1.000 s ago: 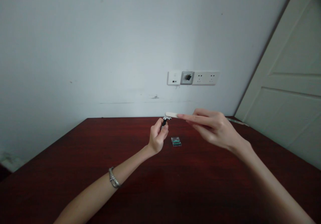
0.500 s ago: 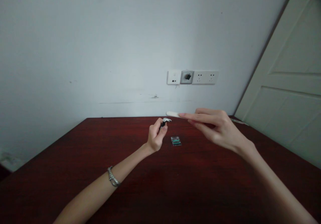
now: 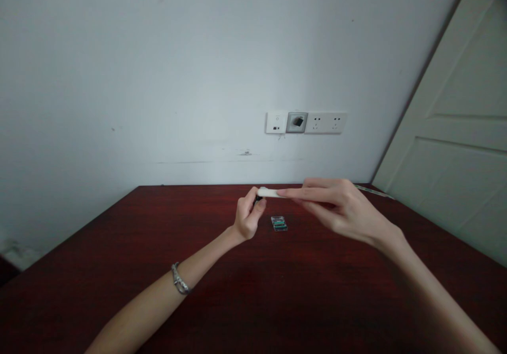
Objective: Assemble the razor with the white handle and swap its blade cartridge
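My left hand (image 3: pixel 247 217) is closed around a small black object with a pale top (image 3: pixel 257 198), above the table. Thumb and fingers pinch it from both sides, and most of it is hidden now. My right hand (image 3: pixel 336 203) holds a flat white strip with a rounded end (image 3: pixel 269 192) between fingertips and thumb. The strip lies level, its tip overlapping the top of the black object in view; whether they touch I cannot tell. Below them on the table is a small clear case with green parts (image 3: pixel 279 224).
The dark red wooden table (image 3: pixel 253 301) meets a white wall at its far edge. Wall sockets (image 3: pixel 324 123) sit above that edge, right of centre. A pale panelled door (image 3: pixel 455 127) stands at the right. A thin pale strip (image 3: pixel 374 191) lies near the back right corner.
My right hand has lowered and moved slightly left, bringing the white strip down over the top of the black object. My left hand has stayed nearly still.
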Demonstrator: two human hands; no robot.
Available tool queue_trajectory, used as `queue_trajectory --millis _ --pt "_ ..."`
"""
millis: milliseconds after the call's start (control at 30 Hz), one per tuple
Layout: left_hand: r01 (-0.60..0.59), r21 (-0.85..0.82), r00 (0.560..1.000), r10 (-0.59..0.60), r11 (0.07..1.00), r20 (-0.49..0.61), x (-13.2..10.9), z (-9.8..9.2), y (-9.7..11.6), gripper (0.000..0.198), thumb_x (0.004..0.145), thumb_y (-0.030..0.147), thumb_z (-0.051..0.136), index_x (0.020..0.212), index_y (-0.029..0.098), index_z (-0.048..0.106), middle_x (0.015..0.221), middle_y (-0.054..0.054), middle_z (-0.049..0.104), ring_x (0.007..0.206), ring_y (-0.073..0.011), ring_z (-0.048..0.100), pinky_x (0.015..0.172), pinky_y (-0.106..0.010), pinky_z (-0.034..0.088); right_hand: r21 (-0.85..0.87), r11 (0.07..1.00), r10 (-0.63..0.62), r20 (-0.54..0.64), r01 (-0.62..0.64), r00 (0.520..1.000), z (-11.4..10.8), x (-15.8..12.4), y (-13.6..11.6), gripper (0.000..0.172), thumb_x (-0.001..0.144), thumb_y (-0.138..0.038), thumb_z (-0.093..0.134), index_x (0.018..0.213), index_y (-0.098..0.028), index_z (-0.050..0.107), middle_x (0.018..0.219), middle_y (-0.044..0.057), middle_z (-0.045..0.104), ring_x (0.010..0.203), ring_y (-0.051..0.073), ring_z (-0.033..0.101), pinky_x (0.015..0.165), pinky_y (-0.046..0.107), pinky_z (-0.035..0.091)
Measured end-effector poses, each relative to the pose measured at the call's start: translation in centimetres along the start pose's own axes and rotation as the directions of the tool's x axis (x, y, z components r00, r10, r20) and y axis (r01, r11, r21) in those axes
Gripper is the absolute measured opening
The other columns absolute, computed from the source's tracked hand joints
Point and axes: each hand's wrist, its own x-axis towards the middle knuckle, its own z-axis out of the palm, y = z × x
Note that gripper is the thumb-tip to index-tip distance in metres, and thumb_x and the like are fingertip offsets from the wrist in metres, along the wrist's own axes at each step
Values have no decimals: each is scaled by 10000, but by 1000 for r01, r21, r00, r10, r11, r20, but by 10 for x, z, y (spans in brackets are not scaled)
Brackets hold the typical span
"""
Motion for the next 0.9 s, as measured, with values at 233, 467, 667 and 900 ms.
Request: queue_trajectory --millis 233,467,667,900 --pt "23 -200 999 -30 980 -36 1 15 16 282 861 417 526 755 174 430 521 90 261 372 -26 204 343 -162 163 -105 993 39 -108 -50 993 0 -3 10 323 908 -259 461 1175 -246 642 652 13 580 508 88 442 506 220 324" --pt "139 -311 984 -166 940 -61 0 28 21 278 841 418 557 778 188 415 495 105 256 324 -22 206 279 -139 156 -166 986 -31 -168 3 985 20 5 0 292 899 -288 496 1118 -214 674 729 26 650 504 75 464 483 217 306" --pt "116 -328 988 -141 938 -55 0 26 24 266 857 394 545 761 185 412 495 103 244 328 -20 190 270 -132 165 -210 977 -22 -224 -26 974 21 5 7 250 881 -303 524 1010 -196 710 721 28 670 508 83 497 491 218 334" --pt "96 -329 988 -129 940 -82 3 25 23 263 857 389 547 758 186 410 499 102 249 327 -21 200 268 -129 167 -140 989 4 -268 -44 963 26 5 5 236 874 -283 533 981 -166 707 693 31 653 516 87 494 499 217 345"
